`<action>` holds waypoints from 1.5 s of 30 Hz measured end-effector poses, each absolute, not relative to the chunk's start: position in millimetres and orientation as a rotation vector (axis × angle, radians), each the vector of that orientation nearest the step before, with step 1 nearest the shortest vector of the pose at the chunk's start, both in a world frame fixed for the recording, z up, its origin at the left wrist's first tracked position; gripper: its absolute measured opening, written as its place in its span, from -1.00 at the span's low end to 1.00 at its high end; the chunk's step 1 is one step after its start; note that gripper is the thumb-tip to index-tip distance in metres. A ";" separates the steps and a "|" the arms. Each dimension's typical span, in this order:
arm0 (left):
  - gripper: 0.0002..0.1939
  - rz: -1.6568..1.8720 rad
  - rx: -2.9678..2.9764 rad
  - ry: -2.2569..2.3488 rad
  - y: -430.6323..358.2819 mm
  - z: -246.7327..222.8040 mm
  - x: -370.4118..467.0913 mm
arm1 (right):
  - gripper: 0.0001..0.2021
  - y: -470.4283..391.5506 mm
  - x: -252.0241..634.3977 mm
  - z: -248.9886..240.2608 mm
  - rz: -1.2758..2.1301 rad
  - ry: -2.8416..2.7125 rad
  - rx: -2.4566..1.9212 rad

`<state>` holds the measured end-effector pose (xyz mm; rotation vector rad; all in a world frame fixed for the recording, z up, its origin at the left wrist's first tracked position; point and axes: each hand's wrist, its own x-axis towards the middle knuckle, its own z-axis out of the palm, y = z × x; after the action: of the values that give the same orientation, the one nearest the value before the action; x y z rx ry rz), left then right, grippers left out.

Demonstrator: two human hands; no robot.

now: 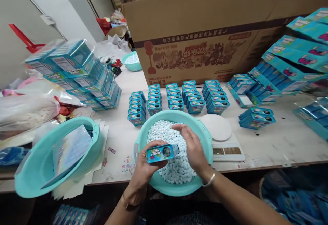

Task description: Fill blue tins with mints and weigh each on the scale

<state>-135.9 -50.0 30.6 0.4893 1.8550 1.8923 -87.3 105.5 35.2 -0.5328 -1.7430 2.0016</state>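
Note:
A small blue candy box (159, 153) with a round window is gripped in my left hand (147, 165), tilted over the turquoise basin (176, 190). Some pieces show through its window, and a clear flap or tray end sticks out at its right end. Pale blue-white candies (176, 173) fill much of the basin. My right hand (192, 148) hovers at the basin's right side over the candies, fingers stretched and slightly curved, with nothing visible in it. A white scale (217, 127) stands just right of the basin.
Rows of small blue boxes (175, 102) stand behind the basin, with two more (257, 118) beyond the scale. Wrapped packs (84, 74) are stacked left, display cartons (294, 61) right. A large cardboard box (189, 23) blocks the back. Another basin (33, 177) sits front left.

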 end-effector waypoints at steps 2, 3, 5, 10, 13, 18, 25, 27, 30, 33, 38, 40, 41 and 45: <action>-0.60 1.906 0.579 1.836 -55.1 32.9 -136.1 | -0.62 121.9 -83.1 30.6 1.960 -1.724 -0.582; -0.60 1.913 0.618 1.824 -57.1 33.6 -136.4 | -0.63 129.6 -80.8 28.4 1.965 -1.705 -0.603; -0.60 1.927 0.664 1.807 -59.2 33.6 -136.8 | -0.65 140.2 -75.7 24.8 2.017 -1.665 -0.631; -0.51 1.919 0.596 1.789 -60.1 30.0 -137.4 | -0.64 147.5 -62.9 21.6 2.053 -1.708 -0.625; -0.48 1.856 0.482 1.810 -62.6 33.8 -138.3 | -0.68 150.5 -62.2 16.4 1.761 -2.260 -0.380; -0.60 1.664 0.478 2.081 -65.2 44.1 -140.2 | -0.50 141.5 -75.4 -0.2 0.889 -3.219 0.165; -0.61 1.741 0.515 2.180 -66.0 37.8 -140.3 | -0.82 146.4 -93.5 -4.4 1.402 -3.324 0.020; -0.60 1.737 0.459 2.180 -64.8 35.1 -141.0 | -0.86 154.6 -93.4 -0.3 1.985 -3.015 -0.192; -0.55 1.737 0.386 2.116 -60.5 32.2 -142.0 | -0.74 159.5 -91.3 11.1 2.717 -2.205 -0.615; -0.53 1.718 0.377 2.031 -51.7 30.1 -141.2 | -0.71 150.8 -92.7 26.4 2.861 -1.432 -0.808; -0.52 1.687 0.430 1.932 -31.3 22.4 -136.4 | -0.75 124.2 -98.8 46.9 2.558 -0.856 -0.701; -0.51 1.703 0.429 1.907 -24.8 18.2 -135.3 | -0.76 116.6 -98.5 52.5 2.456 -0.867 -0.625; -0.52 1.708 0.434 1.902 -22.5 16.4 -135.0 | -0.77 114.0 -97.6 55.0 2.409 -0.891 -0.602; -0.55 1.695 0.506 1.957 -17.9 13.2 -133.7 | -0.78 108.9 -93.8 62.8 2.317 -1.002 -0.567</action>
<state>-133.7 -17.9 13.2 0.5057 1.9567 1.6946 -93.8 108.9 62.8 -0.5674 -1.0017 2.3172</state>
